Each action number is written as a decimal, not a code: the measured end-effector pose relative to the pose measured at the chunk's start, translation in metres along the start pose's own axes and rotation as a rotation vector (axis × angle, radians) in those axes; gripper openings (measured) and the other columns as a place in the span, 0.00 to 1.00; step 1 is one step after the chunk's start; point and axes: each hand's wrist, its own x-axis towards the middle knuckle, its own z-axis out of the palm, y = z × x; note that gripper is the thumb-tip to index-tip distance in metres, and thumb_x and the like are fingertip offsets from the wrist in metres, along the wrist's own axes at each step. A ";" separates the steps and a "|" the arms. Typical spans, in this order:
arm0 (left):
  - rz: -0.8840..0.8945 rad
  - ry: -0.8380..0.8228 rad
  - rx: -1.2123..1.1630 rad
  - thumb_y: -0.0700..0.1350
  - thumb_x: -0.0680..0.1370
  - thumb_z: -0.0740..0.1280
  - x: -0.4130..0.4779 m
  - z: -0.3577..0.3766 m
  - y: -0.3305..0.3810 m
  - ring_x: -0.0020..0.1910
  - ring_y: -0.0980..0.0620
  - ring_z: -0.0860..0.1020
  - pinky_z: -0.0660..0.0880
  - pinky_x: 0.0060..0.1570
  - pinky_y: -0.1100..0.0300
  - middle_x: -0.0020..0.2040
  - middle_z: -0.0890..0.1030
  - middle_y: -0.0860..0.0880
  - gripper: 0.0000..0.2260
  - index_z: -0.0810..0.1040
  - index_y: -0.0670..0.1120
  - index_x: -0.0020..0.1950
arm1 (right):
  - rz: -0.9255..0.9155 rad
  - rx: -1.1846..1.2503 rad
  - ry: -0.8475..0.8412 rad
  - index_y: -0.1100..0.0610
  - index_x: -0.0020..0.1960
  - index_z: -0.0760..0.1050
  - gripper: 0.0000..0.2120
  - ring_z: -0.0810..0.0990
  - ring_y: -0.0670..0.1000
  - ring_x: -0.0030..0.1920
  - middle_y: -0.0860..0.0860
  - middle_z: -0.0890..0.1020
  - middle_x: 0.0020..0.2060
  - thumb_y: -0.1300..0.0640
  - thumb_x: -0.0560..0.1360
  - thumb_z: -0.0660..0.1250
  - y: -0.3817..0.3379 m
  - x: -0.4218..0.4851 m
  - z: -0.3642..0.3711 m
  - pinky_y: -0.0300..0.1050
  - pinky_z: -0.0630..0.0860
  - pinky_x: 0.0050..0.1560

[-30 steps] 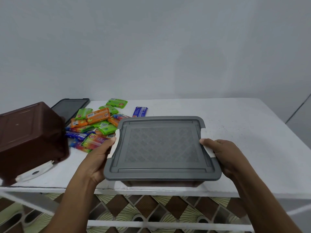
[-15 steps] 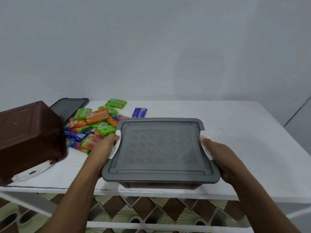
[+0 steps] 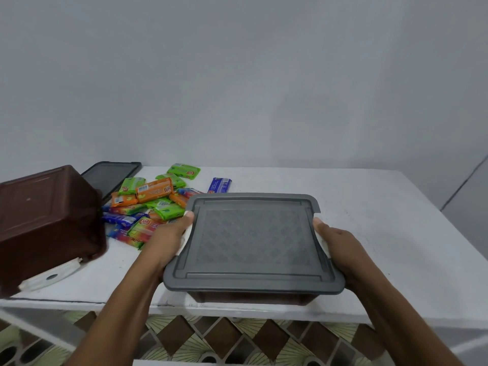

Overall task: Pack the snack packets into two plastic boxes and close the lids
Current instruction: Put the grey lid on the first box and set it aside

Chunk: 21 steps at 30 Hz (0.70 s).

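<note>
A brown plastic box with a grey lid (image 3: pixel 253 241) on top sits near the table's front edge. My left hand (image 3: pixel 166 240) grips the white latch on its left side. My right hand (image 3: pixel 336 247) grips the white latch on its right side. A pile of green, orange, blue and rainbow snack packets (image 3: pixel 150 204) lies on the table to the left of the box. A second brown box (image 3: pixel 45 223) rests tipped over at the far left, its white latch (image 3: pixel 50 276) on the table. A second grey lid (image 3: pixel 111 175) lies flat behind it.
The white table (image 3: pixel 383 220) stretches bare to the right of the box. A plain wall stands behind it. A single blue packet (image 3: pixel 219 185) lies just behind the box. Patterned floor tiles (image 3: pixel 211 336) show below the front edge.
Both hands have closed further in on the side latches of the lidded box, thumbs now over the lid's edges. The box has hardly shifted.
</note>
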 end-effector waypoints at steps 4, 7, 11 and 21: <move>0.040 0.005 0.005 0.59 0.80 0.67 0.004 0.002 0.019 0.55 0.47 0.81 0.78 0.35 0.61 0.57 0.83 0.48 0.15 0.82 0.48 0.53 | -0.014 0.062 0.060 0.59 0.53 0.80 0.21 0.82 0.49 0.44 0.52 0.82 0.47 0.41 0.80 0.64 -0.010 0.002 -0.009 0.45 0.78 0.39; 0.110 0.004 0.012 0.57 0.81 0.67 0.012 0.014 0.052 0.49 0.51 0.81 0.75 0.25 0.66 0.54 0.83 0.48 0.17 0.81 0.45 0.59 | -0.019 0.147 0.083 0.63 0.56 0.79 0.23 0.83 0.52 0.46 0.54 0.82 0.49 0.41 0.79 0.66 -0.034 0.015 -0.025 0.51 0.82 0.47; 0.223 0.039 0.072 0.57 0.81 0.66 0.033 0.045 0.097 0.39 0.55 0.77 0.72 0.27 0.63 0.57 0.80 0.46 0.16 0.77 0.46 0.59 | -0.116 0.203 0.117 0.63 0.62 0.76 0.23 0.80 0.45 0.40 0.53 0.80 0.56 0.44 0.80 0.66 -0.078 0.045 -0.054 0.42 0.76 0.35; 0.224 -0.127 -0.047 0.54 0.83 0.65 0.105 0.157 0.156 0.44 0.53 0.80 0.78 0.37 0.59 0.64 0.74 0.47 0.23 0.73 0.39 0.71 | -0.124 0.250 0.153 0.65 0.71 0.71 0.31 0.81 0.55 0.56 0.58 0.72 0.71 0.43 0.78 0.68 -0.107 0.167 -0.126 0.43 0.78 0.35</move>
